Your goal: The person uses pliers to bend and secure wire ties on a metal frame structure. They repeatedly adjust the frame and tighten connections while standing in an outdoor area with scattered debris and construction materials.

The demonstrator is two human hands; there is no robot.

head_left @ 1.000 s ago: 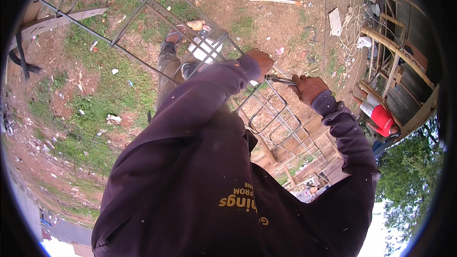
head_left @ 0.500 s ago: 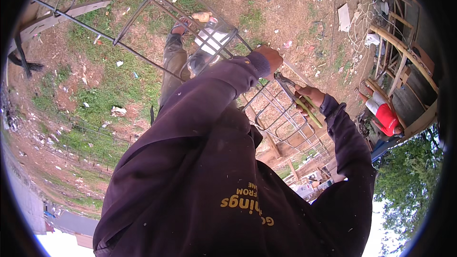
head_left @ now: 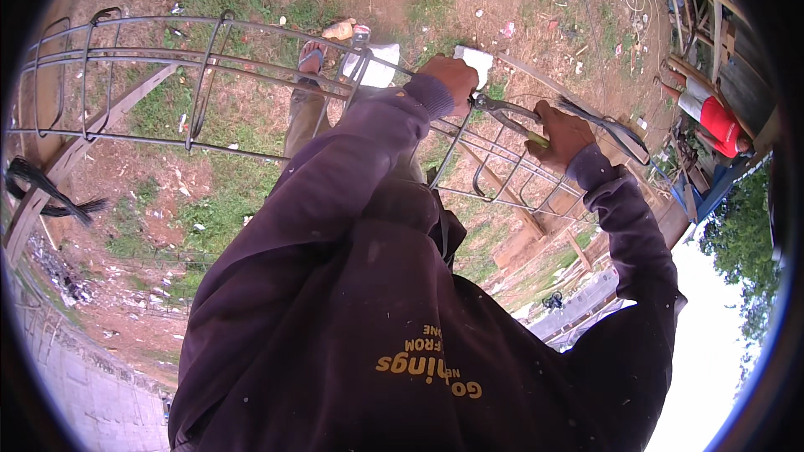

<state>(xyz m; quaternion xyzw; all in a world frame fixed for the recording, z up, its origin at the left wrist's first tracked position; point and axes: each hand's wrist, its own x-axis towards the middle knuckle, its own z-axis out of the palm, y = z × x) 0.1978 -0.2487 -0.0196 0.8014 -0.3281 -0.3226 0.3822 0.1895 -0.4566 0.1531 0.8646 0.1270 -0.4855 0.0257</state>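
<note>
A long rebar cage (head_left: 201,100), made of thin steel bars with bent stirrups, runs crosswise in front of me. My left hand (head_left: 452,82) is closed in a fist at one of its bars; the fingertips are hidden, and any wire in them is too small to see. In my right hand (head_left: 563,137) is a pair of pincers (head_left: 507,110) with dark metal jaws and green handles. Its jaws are at the cage, right beside my left fist. Just past the right hand lies a bundle of black tie wire (head_left: 615,130).
Another bundle of black wire (head_left: 54,192) hangs by a wooden plank (head_left: 117,125) at left. My sandalled foot (head_left: 311,59) stands on littered, grassy ground near a white sheet (head_left: 375,65). A person in a red shirt (head_left: 718,121) is by a wooden structure at right.
The view has shifted, and the cage now lies flatter across it. My right hand has turned the pincers more level, their jaws still beside my left fist. The wire bundle at right now shows.
</note>
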